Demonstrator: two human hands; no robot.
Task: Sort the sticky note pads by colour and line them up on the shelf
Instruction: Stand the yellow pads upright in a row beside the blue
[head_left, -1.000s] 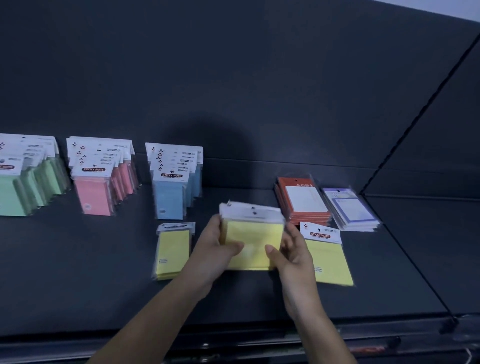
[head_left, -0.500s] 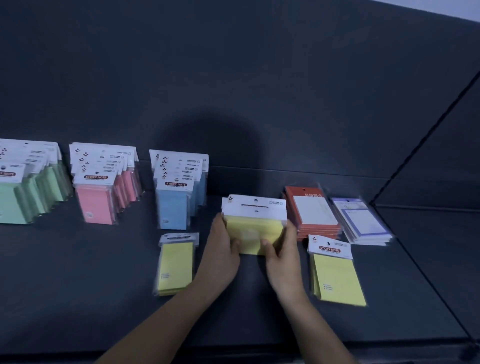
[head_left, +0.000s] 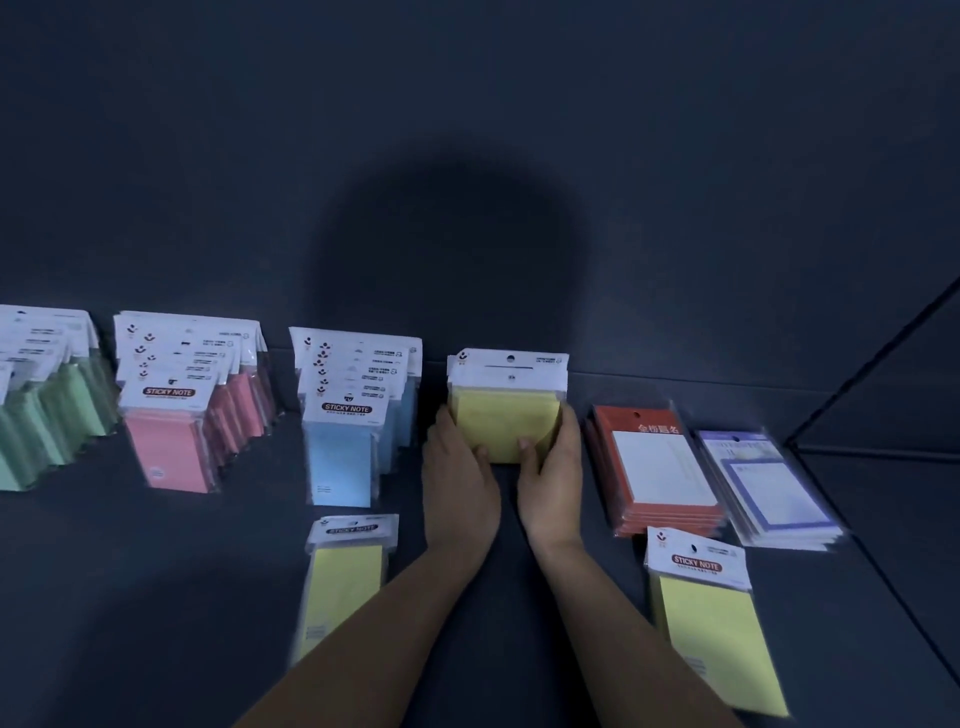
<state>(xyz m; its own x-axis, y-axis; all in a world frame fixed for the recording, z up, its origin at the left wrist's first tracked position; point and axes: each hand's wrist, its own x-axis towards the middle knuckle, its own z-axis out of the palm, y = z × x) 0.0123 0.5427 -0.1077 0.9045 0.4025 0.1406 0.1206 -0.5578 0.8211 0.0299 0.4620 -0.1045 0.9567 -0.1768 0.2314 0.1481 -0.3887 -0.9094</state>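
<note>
We judge the sorting well past halfway: the green row (head_left: 47, 415), pink row (head_left: 176, 421) and blue row (head_left: 345, 431) already stand upright along the back of the shelf (head_left: 156, 597). Our left hand (head_left: 457, 483) and right hand (head_left: 553, 478) clasp the yellow stack (head_left: 506, 421) from either side, fingers (head_left: 569, 431) curled round its edges and thumbs on its face, holding it upright just right of the blue row. What seems left is to add the left yellow pad (head_left: 345, 582) and right yellow pad (head_left: 711, 634), both lying flat nearer us, and perhaps to stand up the orange packs (head_left: 657, 467) and purple packs (head_left: 769, 488) lying flat beside the stack.
</note>
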